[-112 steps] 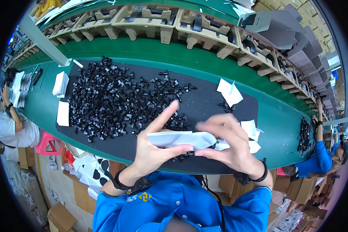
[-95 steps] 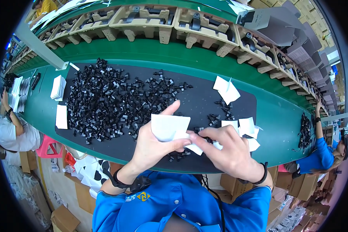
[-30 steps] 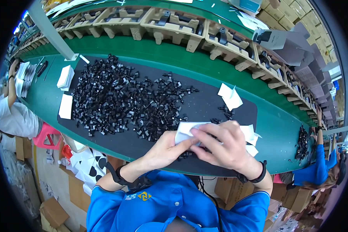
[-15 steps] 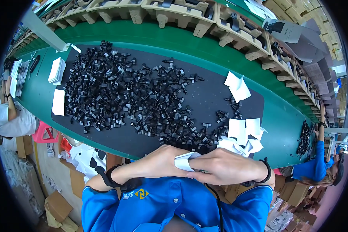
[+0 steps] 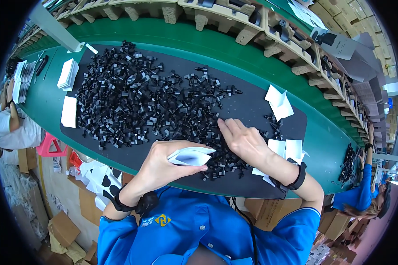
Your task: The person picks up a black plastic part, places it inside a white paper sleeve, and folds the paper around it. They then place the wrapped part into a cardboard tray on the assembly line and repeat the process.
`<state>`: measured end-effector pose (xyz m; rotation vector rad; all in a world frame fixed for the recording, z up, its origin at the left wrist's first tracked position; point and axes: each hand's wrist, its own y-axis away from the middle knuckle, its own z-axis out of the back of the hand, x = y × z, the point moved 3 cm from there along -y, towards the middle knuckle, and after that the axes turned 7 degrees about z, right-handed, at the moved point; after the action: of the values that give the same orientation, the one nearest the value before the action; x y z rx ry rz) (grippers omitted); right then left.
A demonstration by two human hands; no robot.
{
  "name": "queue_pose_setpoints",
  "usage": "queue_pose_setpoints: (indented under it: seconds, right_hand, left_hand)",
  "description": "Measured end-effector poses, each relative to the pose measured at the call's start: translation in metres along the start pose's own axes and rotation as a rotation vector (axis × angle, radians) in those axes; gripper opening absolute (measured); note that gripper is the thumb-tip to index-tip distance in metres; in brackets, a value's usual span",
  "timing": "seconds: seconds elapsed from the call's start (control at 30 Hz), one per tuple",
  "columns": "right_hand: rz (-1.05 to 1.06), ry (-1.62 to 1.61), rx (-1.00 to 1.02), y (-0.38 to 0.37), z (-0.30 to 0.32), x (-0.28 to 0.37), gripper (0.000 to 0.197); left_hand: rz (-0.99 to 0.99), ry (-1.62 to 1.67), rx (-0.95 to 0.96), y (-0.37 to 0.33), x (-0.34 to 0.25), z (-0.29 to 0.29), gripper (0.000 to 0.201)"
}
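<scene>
My left hand is closed around a folded white paper pouch, held at the near edge of the table with its mouth gaping. Beside it, my right hand reaches over the right part of a heap of small black plastic fittings. Its fingers point away from me with their tips slightly apart, just at the fittings; the thumb is hidden beneath, and nothing shows in this hand. More white folded papers lie next to my right forearm, which partly covers them.
The fittings lie on a dark mat on the green table. White paper stacks stand at left, another folded paper at right. Pulp trays line the far side. Co-workers are at both ends; a pink stool is at left.
My hands were together on the white paper. Now the right hand has let go and moved away to the fittings, while the left holds the pouch, tilted and gaping, farther left.
</scene>
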<state>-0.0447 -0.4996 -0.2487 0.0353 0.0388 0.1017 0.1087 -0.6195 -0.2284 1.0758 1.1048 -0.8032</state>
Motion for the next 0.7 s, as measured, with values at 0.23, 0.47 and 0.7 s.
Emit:
queue_pose_setpoints:
  seconds: [0.23, 0.47, 0.7]
  right_hand:
    - [-0.306, -0.885, -0.415, 0.013, 0.055, -0.005, 0.012]
    - [0.024, -0.536, -0.551, 0.028, 0.121, 0.051, 0.022]
    - [-0.017, -0.443, 0.02, 0.02, 0.115, 0.053, 0.034]
  left_hand:
    - [-0.234, -0.092, -0.02, 0.004, -0.002, -0.005, 0.037]
    - [-0.437, -0.201, -0.041, 0.006, -0.024, -0.014, 0.05]
    - [-0.504, -0.324, 0.004, -0.002, -0.023, -0.022, 0.065]
